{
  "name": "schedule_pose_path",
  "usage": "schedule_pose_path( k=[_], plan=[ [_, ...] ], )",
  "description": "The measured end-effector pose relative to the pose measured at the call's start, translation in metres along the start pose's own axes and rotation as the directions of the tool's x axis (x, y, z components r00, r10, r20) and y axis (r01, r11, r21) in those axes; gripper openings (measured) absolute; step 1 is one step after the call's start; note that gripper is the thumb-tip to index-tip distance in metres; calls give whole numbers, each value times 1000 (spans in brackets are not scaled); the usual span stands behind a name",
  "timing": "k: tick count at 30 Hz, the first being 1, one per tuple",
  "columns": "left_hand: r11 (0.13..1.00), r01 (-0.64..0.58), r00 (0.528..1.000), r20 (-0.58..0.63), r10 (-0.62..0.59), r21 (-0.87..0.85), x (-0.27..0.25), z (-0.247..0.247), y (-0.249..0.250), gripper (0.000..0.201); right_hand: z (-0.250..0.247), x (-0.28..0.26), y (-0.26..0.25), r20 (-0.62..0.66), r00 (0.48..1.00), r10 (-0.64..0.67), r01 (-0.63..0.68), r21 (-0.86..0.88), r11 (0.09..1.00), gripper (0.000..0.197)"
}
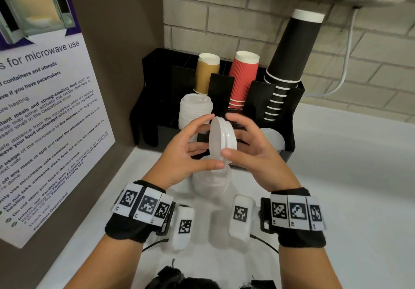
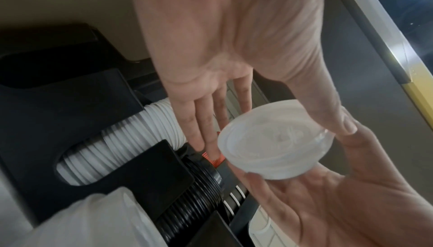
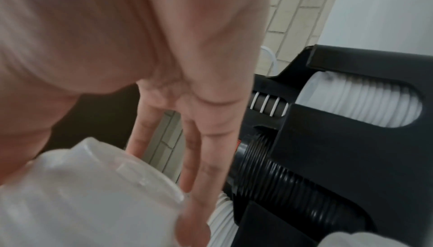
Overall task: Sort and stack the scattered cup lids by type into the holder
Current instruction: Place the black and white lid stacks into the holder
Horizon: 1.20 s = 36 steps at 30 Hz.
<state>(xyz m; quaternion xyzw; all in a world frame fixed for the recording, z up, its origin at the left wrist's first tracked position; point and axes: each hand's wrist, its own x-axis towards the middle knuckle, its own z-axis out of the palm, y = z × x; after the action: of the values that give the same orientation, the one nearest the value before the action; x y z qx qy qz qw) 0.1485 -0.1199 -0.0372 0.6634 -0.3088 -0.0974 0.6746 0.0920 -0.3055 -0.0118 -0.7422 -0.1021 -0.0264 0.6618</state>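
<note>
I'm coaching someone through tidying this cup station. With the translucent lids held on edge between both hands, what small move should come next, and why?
Probably tip the translucent lids flat and carry them toward the holder. Both the left hand and the right hand pinch them on edge above the counter, so they cannot stack yet. The white lid stack and the black lid stack are other types; the right-end slot seems to hold similar lids.

Microwave poster (image 1: 45,100) cropped left

Translucent white lids (image 1: 222,139), black holder (image 1: 157,113), red ribbed cups (image 1: 243,79), black white-rimmed cups (image 1: 289,57).
</note>
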Motion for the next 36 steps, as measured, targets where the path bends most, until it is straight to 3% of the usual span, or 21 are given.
schedule_pose_path(
  k=[9,28,31,33,36],
  plan=[
    [999,-27,1000,18,26,41,4,8,-3,99,-4,-5,7,-26,1000,9,-7,59,998,66],
    [996,-29,999,16,28,82,4,6,-2,95,-9,-7,2,-135,987,-83,79,-40,996,59],
    [997,-28,997,-64,33,79,3,-2,-1,80,-41,-1,-11,-282,941,-185,128,-211,969,57],
    [997,-23,989,-144,34,80,4,-10,-2,65,-70,7,-19,-355,912,-204,59,-380,923,59],
    [993,-29,970,-237,55,110,4,-21,-7,46,-102,21,-16,-338,930,-145,-103,-618,779,64]
  ],
)
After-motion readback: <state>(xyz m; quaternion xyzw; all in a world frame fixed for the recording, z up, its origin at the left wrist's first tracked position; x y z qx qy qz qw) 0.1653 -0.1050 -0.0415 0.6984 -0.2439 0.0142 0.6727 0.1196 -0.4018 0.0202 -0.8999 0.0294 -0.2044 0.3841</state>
